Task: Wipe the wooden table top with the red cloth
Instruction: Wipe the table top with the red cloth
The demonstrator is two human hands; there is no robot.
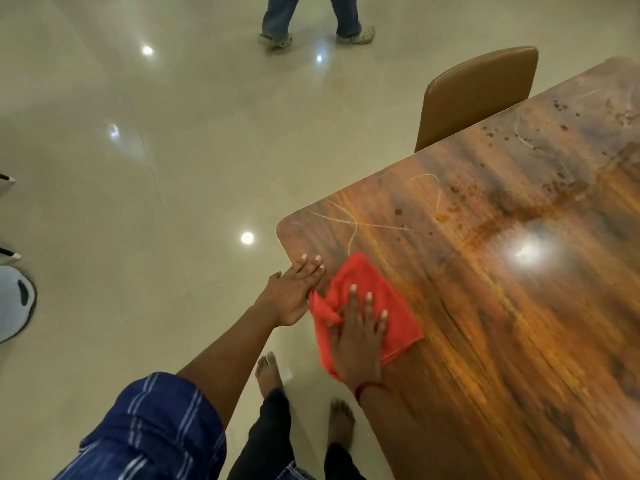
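Observation:
The wooden table top (502, 306) fills the right side, with pale streaks and dark brown spots toward its far end. A red cloth (374, 292) lies flat near the table's near-left corner. My right hand (358, 336) presses flat on the cloth with its fingers spread. My left hand (294, 294) rests on the table's left edge just beside the cloth, fingers together and extended, holding nothing that I can see.
A brown chair (474, 95) is pushed against the table's far left side. Another person's legs (313, 19) cross the glossy floor (138, 185) at the top. A white round object (14, 303) sits at the left edge. My bare feet (270, 375) stand beside the table.

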